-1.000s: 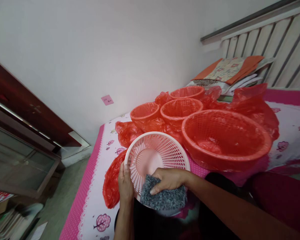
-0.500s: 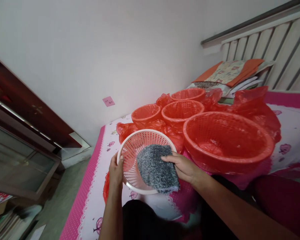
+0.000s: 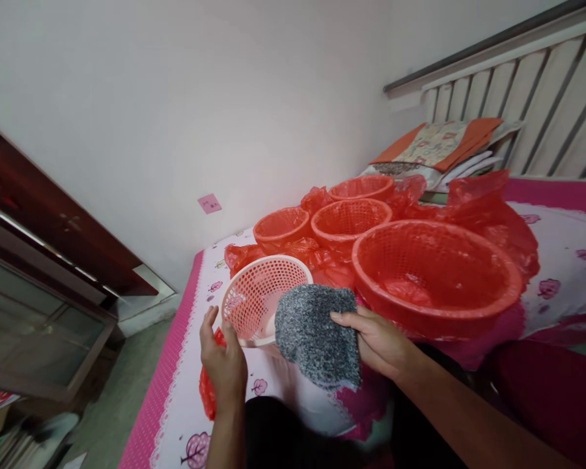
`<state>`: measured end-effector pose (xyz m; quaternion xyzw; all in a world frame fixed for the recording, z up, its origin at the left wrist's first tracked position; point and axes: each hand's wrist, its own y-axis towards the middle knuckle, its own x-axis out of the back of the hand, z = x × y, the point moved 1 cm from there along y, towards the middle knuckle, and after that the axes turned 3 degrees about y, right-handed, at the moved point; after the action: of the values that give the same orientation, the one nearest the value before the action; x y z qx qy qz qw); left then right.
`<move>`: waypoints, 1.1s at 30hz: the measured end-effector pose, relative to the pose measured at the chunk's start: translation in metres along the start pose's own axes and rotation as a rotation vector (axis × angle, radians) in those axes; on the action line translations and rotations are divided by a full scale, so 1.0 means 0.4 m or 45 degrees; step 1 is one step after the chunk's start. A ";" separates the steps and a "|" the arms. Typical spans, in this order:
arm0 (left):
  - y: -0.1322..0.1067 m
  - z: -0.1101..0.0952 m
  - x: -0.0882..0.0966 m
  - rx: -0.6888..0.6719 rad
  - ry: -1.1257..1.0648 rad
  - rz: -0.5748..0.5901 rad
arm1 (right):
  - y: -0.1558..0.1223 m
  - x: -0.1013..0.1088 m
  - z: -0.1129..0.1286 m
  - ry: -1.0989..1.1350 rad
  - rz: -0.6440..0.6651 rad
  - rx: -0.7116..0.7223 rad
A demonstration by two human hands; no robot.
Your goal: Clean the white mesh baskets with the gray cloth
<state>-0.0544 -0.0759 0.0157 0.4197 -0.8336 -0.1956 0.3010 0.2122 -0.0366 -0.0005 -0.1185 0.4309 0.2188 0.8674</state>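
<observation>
My right hand (image 3: 383,339) pinches a speckled grey cloth (image 3: 317,335), thumb on top, holding it over the right side of a pale pink perforated plastic basket (image 3: 247,299). The cloth hides part of the basket's near right rim. At the basket's left edge, my left hand (image 3: 224,355) has its thumb and fingers spread apart; it is close to the rim, and whether it still touches is hard to see. The basket stands on the bed, tilted, in front of the red baskets.
Several baskets wrapped in red plastic bags stand behind, the largest red basket (image 3: 434,280) at right. A red bag (image 3: 208,391) lies by my left wrist. Folded fabric (image 3: 439,146) is stacked by the white headboard (image 3: 512,98). The pink-edged sheet (image 3: 176,365) covers the bed.
My left hand has come off its grip on the basket and opened. The basket has moved slightly away and left, while my right hand has drawn the cloth a little to the right.
</observation>
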 end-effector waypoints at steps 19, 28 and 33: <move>-0.309 -0.153 -0.016 0.977 -1.246 0.994 | -0.091 -0.017 -0.044 -0.305 0.128 -0.123; -0.308 -0.112 -0.020 1.285 -1.532 1.033 | -0.103 -0.001 -0.020 -0.209 0.025 -0.296; -0.286 -0.091 -0.013 1.288 -1.301 0.672 | -0.092 0.023 0.038 -0.506 -0.026 -0.165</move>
<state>0.0389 -0.1396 -0.0251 0.1507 -0.9299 0.1185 -0.3139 0.2454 -0.0603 0.0016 -0.1331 0.2351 0.2562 0.9281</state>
